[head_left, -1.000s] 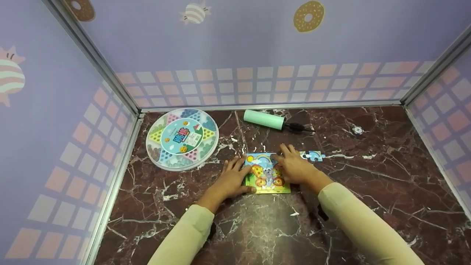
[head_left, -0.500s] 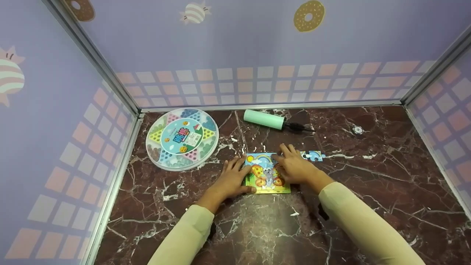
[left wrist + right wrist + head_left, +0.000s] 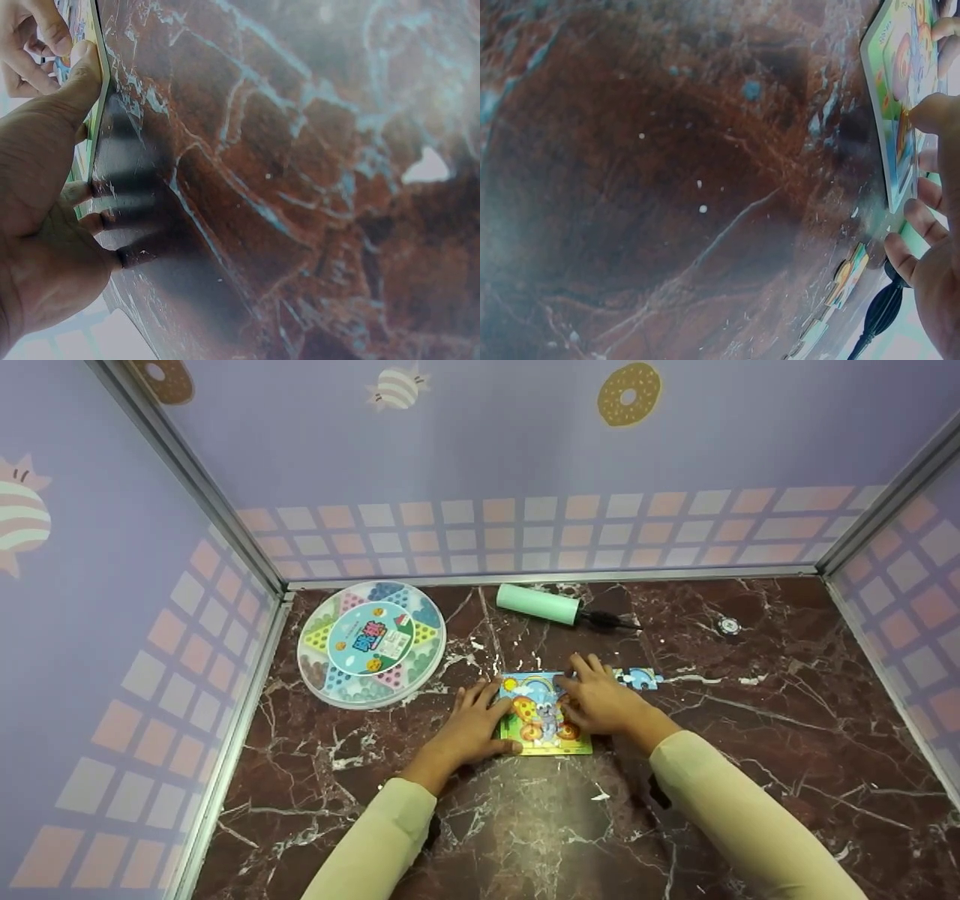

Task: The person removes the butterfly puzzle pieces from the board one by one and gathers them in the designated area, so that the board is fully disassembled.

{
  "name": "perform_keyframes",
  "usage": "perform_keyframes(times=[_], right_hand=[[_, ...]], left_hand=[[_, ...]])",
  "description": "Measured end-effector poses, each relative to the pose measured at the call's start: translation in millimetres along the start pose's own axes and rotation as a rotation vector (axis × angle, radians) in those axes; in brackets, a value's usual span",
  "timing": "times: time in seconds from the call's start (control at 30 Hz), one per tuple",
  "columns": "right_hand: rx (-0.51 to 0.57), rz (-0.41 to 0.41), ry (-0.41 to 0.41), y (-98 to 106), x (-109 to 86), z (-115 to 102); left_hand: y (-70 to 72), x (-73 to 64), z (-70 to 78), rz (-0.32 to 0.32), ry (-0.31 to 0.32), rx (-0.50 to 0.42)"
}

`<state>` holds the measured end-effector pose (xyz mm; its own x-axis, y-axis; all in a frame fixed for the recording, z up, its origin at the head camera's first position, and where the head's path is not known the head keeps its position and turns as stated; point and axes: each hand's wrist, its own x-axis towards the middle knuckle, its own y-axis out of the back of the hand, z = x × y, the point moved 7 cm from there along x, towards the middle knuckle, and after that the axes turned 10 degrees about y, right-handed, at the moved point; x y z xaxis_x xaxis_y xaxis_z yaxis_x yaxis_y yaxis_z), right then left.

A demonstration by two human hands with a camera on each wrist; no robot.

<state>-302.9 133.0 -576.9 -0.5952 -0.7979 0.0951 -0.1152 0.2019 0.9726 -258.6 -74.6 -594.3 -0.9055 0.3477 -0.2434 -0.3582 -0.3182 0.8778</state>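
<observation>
A jigsaw puzzle (image 3: 551, 739) in a flat square tray lies on the dark marble surface, with a grey cartoon animal, butterfly wings and a rainbow on it. My left hand (image 3: 466, 729) rests along its left side, thumb on the lower left corner and fingers spread. My right hand (image 3: 606, 702) lies over its upper right part, thumb and index finger touching the picture. In the right wrist view, the right thumb (image 3: 934, 112) presses on the puzzle face and the other fingers reach past the edge. Right of that hand lie joined loose puzzle pieces (image 3: 639, 678).
A round Chinese checkers box (image 3: 371, 643) sits at the back left. Behind the puzzle lies a mint green hand pump (image 3: 538, 604) with a black nozzle. A small round black-and-white disc (image 3: 727, 625) is at the back right. Purple panels (image 3: 510, 457) enclose the surface.
Both hands stay in place over the puzzle. The right thumb and index finger shift very slightly on its picture; the other things stand as before.
</observation>
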Motion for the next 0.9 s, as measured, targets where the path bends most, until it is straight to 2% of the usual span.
perform_keyframes(times=[0.23,0.5,0.9], right_hand=[[-0.009,-0.022,-0.024,-0.5,0.0,0.0],[-0.034,0.010,-0.032,0.4,2.7,-2.7],[-0.045,-0.022,-0.083,0.8,8.4,-4.1]], left_hand=[[0.6,-0.2,1.0,-0.001,0.002,0.003],[1.5,-1.0,0.9,0.007,-0.015,-0.028],[-0.9,0.8,-0.4,0.008,-0.007,0.006]])
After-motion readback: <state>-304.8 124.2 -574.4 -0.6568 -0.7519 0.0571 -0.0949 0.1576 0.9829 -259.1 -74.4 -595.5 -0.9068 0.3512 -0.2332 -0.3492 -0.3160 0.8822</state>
